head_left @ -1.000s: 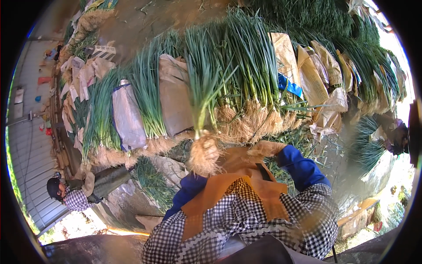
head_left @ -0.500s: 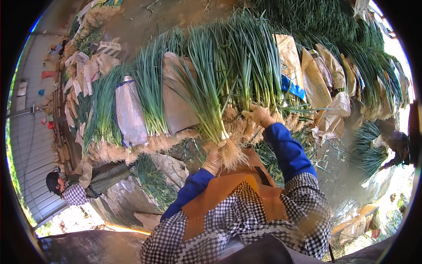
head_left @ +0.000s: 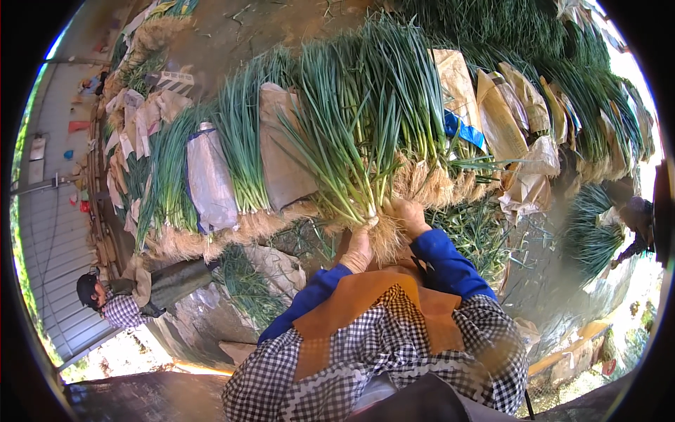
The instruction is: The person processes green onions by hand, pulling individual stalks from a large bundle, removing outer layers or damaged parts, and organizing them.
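Observation:
A bunch of green onions (head_left: pixel 344 179) with white stem bases and shaggy tan roots (head_left: pixel 387 240) is in front of me. My left hand (head_left: pixel 359 247) is wrapped round the bunch's lower left side, just above the roots. Closed against its right side at the same height is my right hand (head_left: pixel 409 216). The fingers of both hands are partly hidden by the stems and roots. Behind the bunch stands a dense row of more green onions (head_left: pixel 401 91), leaves pointing away and roots toward me.
Brown sacking (head_left: pixel 281 144) and a whitish rolled sack (head_left: pixel 212 179) separate the row at left. More sacks (head_left: pixel 498 116) and a blue strip (head_left: pixel 464 129) lie at right. Loose leaves (head_left: pixel 246 288) litter the ground. One person (head_left: pixel 119 306) is at left, another (head_left: pixel 636 225) at far right.
My right hand has come back from the row toward me and now meets the left at the bunch. The bunch looks fuller and sits slightly further right.

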Available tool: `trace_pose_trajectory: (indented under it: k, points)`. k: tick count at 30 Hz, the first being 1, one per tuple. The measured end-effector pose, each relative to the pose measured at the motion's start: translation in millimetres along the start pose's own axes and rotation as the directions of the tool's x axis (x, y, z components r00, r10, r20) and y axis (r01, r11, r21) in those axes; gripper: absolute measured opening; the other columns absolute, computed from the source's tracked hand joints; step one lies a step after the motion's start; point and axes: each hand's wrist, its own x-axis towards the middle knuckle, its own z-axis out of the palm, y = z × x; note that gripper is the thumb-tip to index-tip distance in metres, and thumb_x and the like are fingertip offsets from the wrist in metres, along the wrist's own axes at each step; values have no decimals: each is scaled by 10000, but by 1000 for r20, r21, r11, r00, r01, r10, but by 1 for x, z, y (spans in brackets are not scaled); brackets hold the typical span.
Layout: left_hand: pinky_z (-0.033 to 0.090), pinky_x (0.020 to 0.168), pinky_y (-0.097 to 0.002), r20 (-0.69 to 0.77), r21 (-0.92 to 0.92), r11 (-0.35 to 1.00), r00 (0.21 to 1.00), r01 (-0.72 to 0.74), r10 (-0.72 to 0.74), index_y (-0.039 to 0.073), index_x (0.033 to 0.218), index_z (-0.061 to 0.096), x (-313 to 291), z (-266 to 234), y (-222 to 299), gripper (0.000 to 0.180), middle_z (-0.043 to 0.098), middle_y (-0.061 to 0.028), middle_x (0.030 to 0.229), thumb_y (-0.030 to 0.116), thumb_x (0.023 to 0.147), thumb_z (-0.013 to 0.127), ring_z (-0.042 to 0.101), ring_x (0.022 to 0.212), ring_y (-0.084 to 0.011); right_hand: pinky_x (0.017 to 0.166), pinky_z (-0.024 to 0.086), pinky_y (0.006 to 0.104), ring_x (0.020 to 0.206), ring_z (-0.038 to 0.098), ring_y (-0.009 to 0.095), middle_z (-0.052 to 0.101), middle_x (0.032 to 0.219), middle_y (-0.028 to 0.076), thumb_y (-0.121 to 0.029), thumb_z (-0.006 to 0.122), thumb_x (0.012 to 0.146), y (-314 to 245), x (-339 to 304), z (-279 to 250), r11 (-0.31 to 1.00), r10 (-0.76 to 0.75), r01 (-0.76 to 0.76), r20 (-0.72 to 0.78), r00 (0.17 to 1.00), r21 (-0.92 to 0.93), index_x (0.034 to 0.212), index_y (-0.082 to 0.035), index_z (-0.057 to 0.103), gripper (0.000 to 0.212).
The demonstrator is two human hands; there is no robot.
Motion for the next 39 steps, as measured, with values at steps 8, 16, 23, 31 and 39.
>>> trace_pose_trajectory:
  k: [8,16,23,31,39]
  points:
    - [511,752,-346,34,10,999,999,38,-38,5,1066,550,-35,34,38,274,614,-96,959,115,815,564,601,836,-211,606,500,376,731,629,248,642,811,122,-431,521,837,54,-55,-46,928,203,-89,289,936,-363,982,-73,596,394]
    - [477,770,-272,0,196,977,996,-88,90,35,1028,585,-20,20,10,222,611,-45,939,81,811,568,575,831,-149,704,468,407,760,581,301,579,804,140,-424,503,851,18,81,22,997,-77,78,50,996,-27,1032,-66,552,404]
    - [484,769,-278,-36,41,993,993,-110,111,45,972,606,-40,31,43,206,612,-40,930,32,767,590,575,843,-156,631,467,387,681,583,297,582,703,130,-334,452,873,27,-65,-45,921,-385,332,348,855,204,786,-69,582,308]
    - [495,771,-294,-9,113,992,998,-53,54,41,1006,576,-31,23,33,220,602,-38,971,41,787,581,584,854,-163,729,469,388,797,614,295,638,822,131,-470,478,829,-8,21,-30,959,47,-78,120,992,271,879,-60,640,443]
    - [526,672,-353,136,-198,980,991,30,-3,2,1066,548,-16,1,55,306,617,-106,887,191,826,542,601,758,-216,704,483,351,795,593,274,606,829,139,-351,485,864,-22,-55,-58,782,-519,410,128,845,469,903,-48,598,326]
